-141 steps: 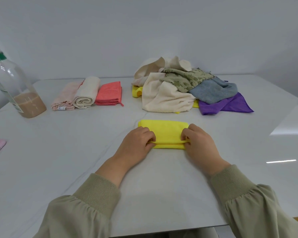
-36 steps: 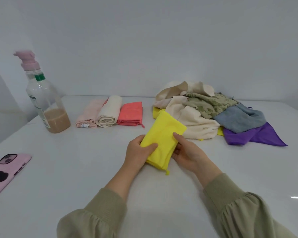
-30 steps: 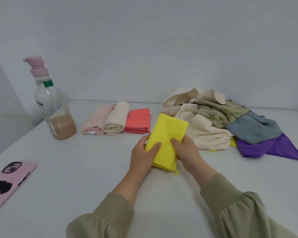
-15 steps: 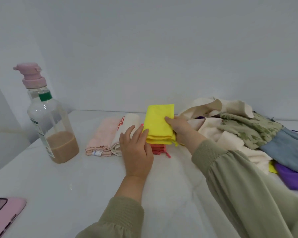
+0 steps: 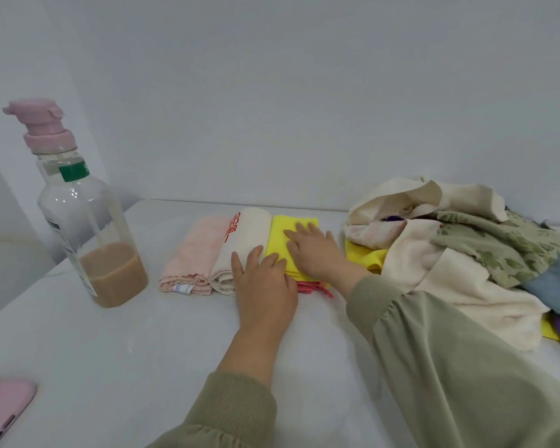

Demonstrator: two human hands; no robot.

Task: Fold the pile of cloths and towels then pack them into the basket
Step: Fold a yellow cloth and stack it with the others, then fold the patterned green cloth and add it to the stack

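A person in olive-green sleeves presses a folded yellow cloth (image 5: pixel 277 240) flat with both hands on a white table (image 5: pixel 110 350). The right hand (image 5: pixel 314 250) lies open on top of the cloth, fingers straight and spread. The left hand (image 5: pixel 265 289), also open, rests its fingertips on the cloth's near-left edge and on the cream rolled towel (image 5: pixel 249 240) just beside it. The yellow cloth sits on a folded coral cloth (image 5: pixel 307 287), of which only the near edge shows. It ends a far-side row that runs from a folded pink towel (image 5: pixel 198 253) on the left through the cream towel with its red lettering. To the right lies the unfolded pile (image 5: pixel 434 263) of cream, green-patterned, blue, yellow and purple fabrics. A pump bottle (image 5: pixel 88 221) partly filled with brown liquid stands at left, and a pink phone (image 5: pixel 4 409) lies at the near left corner.
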